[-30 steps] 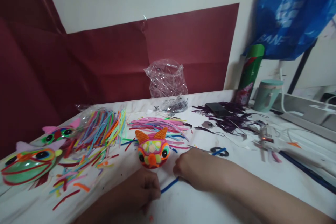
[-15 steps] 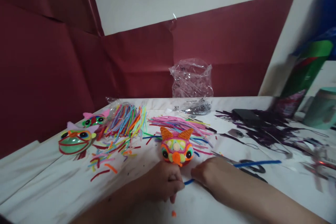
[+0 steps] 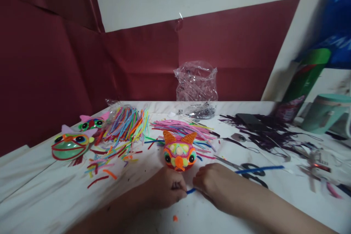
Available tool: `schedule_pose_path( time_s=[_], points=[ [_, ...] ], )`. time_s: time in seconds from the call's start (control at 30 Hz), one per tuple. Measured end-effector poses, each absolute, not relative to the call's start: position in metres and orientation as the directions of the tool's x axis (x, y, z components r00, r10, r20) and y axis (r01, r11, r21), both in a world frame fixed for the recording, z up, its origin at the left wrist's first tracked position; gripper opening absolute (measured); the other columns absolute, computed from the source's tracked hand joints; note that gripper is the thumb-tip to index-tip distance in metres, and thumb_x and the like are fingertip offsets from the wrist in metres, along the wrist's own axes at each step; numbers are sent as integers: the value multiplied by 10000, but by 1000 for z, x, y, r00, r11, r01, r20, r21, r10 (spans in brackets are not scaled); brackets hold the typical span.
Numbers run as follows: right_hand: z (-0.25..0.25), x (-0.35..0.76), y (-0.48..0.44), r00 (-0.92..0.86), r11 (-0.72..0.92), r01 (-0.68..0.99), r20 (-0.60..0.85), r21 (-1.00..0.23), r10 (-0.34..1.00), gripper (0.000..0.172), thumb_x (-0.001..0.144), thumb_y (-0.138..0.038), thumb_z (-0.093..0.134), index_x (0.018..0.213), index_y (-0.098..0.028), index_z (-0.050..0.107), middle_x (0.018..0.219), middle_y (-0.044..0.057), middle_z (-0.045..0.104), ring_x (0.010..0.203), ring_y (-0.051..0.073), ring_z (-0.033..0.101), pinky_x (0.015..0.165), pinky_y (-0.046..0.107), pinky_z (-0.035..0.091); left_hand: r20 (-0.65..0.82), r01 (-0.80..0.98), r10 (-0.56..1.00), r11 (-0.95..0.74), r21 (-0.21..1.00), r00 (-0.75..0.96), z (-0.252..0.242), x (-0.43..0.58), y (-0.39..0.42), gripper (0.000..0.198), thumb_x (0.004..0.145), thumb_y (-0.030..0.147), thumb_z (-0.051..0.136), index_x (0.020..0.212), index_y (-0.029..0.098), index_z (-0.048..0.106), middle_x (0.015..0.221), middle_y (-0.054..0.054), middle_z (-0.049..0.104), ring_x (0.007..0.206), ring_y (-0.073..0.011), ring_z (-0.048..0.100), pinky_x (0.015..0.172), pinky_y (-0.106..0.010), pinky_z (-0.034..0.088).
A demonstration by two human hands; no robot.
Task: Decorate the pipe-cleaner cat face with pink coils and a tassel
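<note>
A blue pipe cleaner (image 3: 191, 191) spans the small gap between my hands. My left hand (image 3: 170, 187) pinches one end of it. Curled over the same stem, my right hand (image 3: 212, 181) has its fingertips mostly hidden from view. A blue length emerging beyond the right wrist lies across the scissors. Just behind my hands sits a colourful animal head (image 3: 179, 153) with orange ears, black eyes and an orange nose; I cannot tell whether the left knuckles touch it. A small orange scrap (image 3: 175, 218) lies on the table in front.
Black-handled scissors (image 3: 251, 173) lie to the right. Pink pipe cleaners (image 3: 183, 127) and a multicoloured bundle (image 3: 127, 124) are behind. Two finished-looking heads, one green-mouthed (image 3: 70, 150), sit left. Dark purple strips (image 3: 271, 131), a phone-like slab (image 3: 249, 121) and a mint mug (image 3: 319, 113) are at right.
The view has shifted slightly, so the table things appear a little further left. My right hand has come slightly closer to the left, and less blue stem shows between them.
</note>
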State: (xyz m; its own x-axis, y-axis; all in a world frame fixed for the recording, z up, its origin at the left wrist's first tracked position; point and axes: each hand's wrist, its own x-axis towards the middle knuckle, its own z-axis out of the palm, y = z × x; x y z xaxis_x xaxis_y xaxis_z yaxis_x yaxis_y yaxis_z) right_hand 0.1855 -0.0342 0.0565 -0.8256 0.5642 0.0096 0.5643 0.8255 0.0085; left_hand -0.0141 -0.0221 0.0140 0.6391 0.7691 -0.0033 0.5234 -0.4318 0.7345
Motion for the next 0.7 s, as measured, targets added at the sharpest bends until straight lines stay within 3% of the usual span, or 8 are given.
schedule_pose_path(
  time_s=[0.1, 0.33, 0.5, 0.6, 0.7],
  points=[
    [62, 185, -35, -829, 830, 558, 41, -17, 558, 196, 756, -33, 465, 698, -147, 614, 697, 47, 669, 587, 138, 593, 490, 254, 278, -53, 528, 763, -393, 753, 644, 16, -13, -23, 82, 674, 173, 561, 619, 133, 605, 518, 62, 469, 500, -61, 413, 478, -167, 293],
    [60, 185, -32, -842, 848, 530, 107, -25, 529, 180, 799, -82, 470, 715, -151, 613, 736, 44, 662, 611, 138, 587, 516, 243, 311, -20, 527, 786, -394, 753, 617, 11, -13, -21, 75, 686, 163, 535, 615, 143, 540, 514, 70, 445, 490, -60, 390, 468, -172, 278],
    [63, 186, -34, -848, 849, 527, 59, -18, 527, 185, 784, -76, 473, 729, -143, 636, 735, 61, 673, 621, 145, 590, 524, 238, 321, -15, 539, 796, -395, 744, 605, 10, -12, -21, 89, 689, 171, 540, 606, 140, 541, 505, 66, 445, 479, -60, 391, 460, -171, 280],
    [69, 200, -26, -836, 831, 542, 12, -126, 548, 191, 777, -101, 478, 723, -150, 654, 719, 54, 682, 630, 142, 594, 551, 217, 354, 70, 543, 814, -446, 711, 577, 14, -13, -25, 141, 714, 224, 558, 599, 142, 557, 494, 55, 460, 470, -62, 394, 458, -172, 289],
    [71, 225, -5, -796, 768, 569, 38, -294, 604, 212, 767, -102, 474, 777, -174, 674, 746, 27, 691, 643, 120, 591, 593, 186, 384, 293, 542, 774, -612, 576, 562, 19, -14, -29, 192, 758, 251, 538, 596, 152, 571, 503, 27, 514, 475, -72, 432, 485, -183, 316]
  ],
)
